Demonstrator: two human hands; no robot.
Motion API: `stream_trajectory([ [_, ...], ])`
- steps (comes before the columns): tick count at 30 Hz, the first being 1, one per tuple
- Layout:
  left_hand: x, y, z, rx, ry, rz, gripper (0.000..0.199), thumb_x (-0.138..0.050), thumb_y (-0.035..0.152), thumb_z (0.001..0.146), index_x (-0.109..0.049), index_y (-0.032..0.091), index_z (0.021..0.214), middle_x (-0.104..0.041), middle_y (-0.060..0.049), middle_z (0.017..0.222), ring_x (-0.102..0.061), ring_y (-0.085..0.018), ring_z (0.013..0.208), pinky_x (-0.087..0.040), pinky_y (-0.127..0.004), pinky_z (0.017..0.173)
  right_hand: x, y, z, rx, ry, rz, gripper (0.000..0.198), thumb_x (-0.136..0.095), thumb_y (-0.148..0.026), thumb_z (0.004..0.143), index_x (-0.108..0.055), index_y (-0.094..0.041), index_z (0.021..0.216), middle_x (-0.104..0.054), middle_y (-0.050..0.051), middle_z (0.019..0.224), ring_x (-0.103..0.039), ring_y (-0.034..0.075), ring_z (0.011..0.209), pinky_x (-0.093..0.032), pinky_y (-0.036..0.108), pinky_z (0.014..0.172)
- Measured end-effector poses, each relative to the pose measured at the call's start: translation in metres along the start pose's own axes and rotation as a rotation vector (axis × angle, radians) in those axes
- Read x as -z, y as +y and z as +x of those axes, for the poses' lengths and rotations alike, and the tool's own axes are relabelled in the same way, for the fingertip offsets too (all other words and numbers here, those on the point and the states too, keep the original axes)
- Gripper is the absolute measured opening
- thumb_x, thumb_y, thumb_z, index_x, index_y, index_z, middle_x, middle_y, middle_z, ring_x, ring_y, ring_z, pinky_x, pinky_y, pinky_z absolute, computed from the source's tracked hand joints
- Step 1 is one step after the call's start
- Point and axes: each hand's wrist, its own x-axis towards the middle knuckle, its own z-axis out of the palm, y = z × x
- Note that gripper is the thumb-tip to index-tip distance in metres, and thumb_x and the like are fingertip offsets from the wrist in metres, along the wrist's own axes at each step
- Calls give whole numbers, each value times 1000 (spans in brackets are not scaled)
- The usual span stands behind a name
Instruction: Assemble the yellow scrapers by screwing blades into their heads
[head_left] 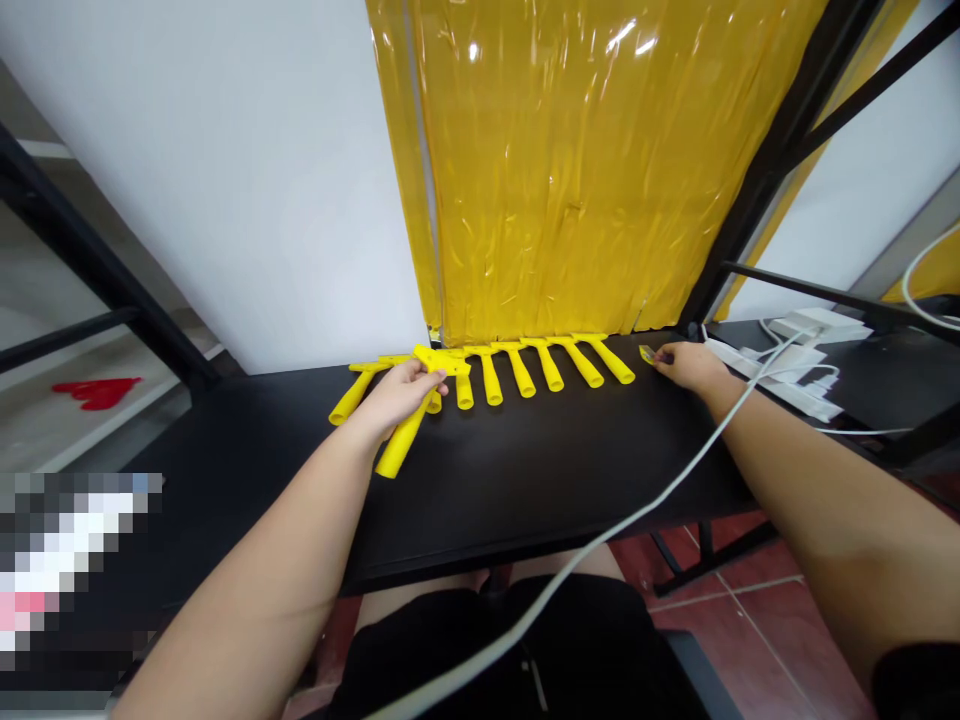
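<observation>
My left hand (409, 392) is closed around a yellow T-shaped plastic handle (405, 437), lifted off the black table and tilted, its tube end toward me. My right hand (686, 364), at the right of the table, has its fingertips pinched on a small yellowish, partly see-through piece (646, 354), too small to name. Between and behind my hands several like yellow T-shaped handles (525, 373) lie in a row, crossbars to the back and hollow tube ends toward me. My left hand hides part of that row.
The black table (525, 480) backs onto a white panel (300, 180) and a yellow plastic curtain (585, 170). A white cable (652, 505) hangs across the view. White power strips (795, 385) lie at right. A red item (97, 392) sits on a shelf at left.
</observation>
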Motion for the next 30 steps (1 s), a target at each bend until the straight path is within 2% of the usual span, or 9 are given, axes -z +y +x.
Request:
stream_trajectory([
  [3,-4,4,1,75,48,-146,20,-68,36,88,-66,17,86,-72,-7,81,-61,-16,67,-48,-30,67,7,-8,-5,24,132,51,24,-65,-31,88,-78,-16,101,-75,16,109,-68,26,94,-46,34,80],
  [6,-11,10,-1,174,13,-387,20,-60,34,95,-66,16,91,-66,-5,72,-55,-13,58,-46,-28,58,24,-40,-17,28,347,152,27,-60,-37,92,-73,-16,103,-72,17,106,-65,29,99,-48,36,83],
  [9,-20,14,-5,198,-53,-599,22,-55,32,99,-66,14,95,-64,-5,71,-60,-14,62,-52,-26,60,45,-97,-37,268,386,300,23,-55,-34,95,-69,-17,101,-71,15,99,-65,27,94,-48,36,86],
  [13,-26,16,-8,139,-76,-724,14,-63,29,97,-64,16,101,-68,-5,77,-65,-14,68,-57,-27,67,68,-184,-75,693,247,562,21,-56,-39,96,-66,-21,98,-71,9,95,-66,23,87,-50,33,85],
  [16,-27,14,-8,51,-36,-711,21,-71,32,93,-63,17,104,-70,-4,83,-68,-14,76,-57,-26,69,76,-239,-105,813,20,750,24,-63,-44,95,-64,-23,105,-73,5,95,-67,20,83,-51,31,79],
  [19,-29,11,-7,-36,16,-686,29,-77,35,89,-61,18,107,-72,-4,91,-70,-14,83,-56,-24,70,74,-273,-124,832,-73,877,37,-68,-47,91,-59,-22,117,-73,3,91,-65,17,73,-49,29,71],
  [24,-33,6,-9,-71,-19,-700,44,-80,23,84,-55,23,120,-72,-3,107,-72,-15,97,-60,-30,85,67,-273,-119,698,26,813,31,-72,-35,84,-66,-20,110,-70,0,82,-62,15,69,-46,27,68],
  [27,-33,5,-11,-16,-76,-662,57,-82,13,79,-50,24,126,-71,-5,112,-72,-16,98,-60,-38,94,72,-239,-96,610,112,780,29,-72,-35,82,-72,-18,105,-75,5,91,-66,18,79,-48,28,73],
  [30,-30,7,-12,17,-58,-600,56,-80,12,80,-51,21,127,-70,-5,107,-72,-15,92,-60,-39,93,80,-184,-65,379,123,676,37,-73,-41,81,-76,-15,107,-75,7,88,-67,21,76,-49,30,70],
])
